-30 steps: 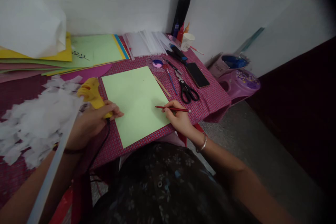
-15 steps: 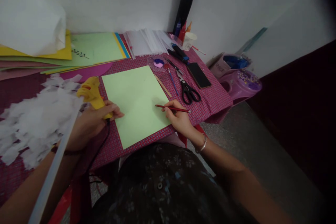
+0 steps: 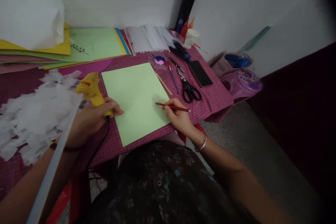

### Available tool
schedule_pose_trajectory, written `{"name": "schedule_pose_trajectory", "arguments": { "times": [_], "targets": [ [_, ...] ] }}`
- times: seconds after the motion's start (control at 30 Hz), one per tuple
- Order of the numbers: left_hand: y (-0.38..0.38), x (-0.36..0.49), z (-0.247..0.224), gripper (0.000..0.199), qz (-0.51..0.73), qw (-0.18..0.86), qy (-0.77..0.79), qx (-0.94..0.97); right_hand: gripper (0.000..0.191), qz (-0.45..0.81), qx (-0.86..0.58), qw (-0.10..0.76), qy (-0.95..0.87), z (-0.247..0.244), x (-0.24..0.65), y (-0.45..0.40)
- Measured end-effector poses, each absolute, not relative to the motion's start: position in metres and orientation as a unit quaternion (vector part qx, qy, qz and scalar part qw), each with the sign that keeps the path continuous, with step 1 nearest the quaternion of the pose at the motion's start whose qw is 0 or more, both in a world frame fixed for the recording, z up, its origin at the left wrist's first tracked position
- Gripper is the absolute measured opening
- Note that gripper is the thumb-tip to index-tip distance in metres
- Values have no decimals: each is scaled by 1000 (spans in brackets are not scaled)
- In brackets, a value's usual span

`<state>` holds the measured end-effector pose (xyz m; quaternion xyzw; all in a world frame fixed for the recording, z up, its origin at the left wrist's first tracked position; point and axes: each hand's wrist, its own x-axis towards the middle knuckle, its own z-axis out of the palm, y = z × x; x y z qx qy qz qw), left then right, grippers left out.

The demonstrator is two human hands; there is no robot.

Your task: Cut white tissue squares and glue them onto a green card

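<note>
Hands basically haven't budged in the last second: right hand (image 3: pixel 179 118) still pinches the red pencil (image 3: pixel 172 107) tip-down on the green sheet (image 3: pixel 136 98), left hand (image 3: pixel 88 122) stays wrapped round the yellow glue gun (image 3: pixel 91 89) beside it, so no line drawn yet.

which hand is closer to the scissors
The right hand. It holds a red pencil at the green sheet's right edge, just below and left of the scissors. The left hand grips the yellow glue gun on the far side of the sheet.
</note>
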<state>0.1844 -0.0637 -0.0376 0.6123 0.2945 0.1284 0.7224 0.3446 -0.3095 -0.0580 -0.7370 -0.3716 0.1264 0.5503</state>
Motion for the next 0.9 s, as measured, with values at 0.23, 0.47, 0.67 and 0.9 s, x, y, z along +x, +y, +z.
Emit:
{"name": "schedule_pose_trajectory", "arguments": {
  "times": [0.23, 0.47, 0.67, 0.9],
  "targets": [
    [-62, 183, -41, 14, 134, 721, 295, 612, 4, 102, -753, 527, -381, -55, 344, -311],
    [-65, 185, -35, 14, 130, 718, 295, 616, 4, 126, -747, 535, -375, -57, 344, -309],
    [-63, 185, -39, 15, 126, 714, 292, 624, 5, 113, -755, 519, -385, -53, 343, -310],
    [-63, 184, -39, 16, 125, 711, 296, 626, 6, 129, -752, 524, -379, -50, 334, -326]
  ]
}}
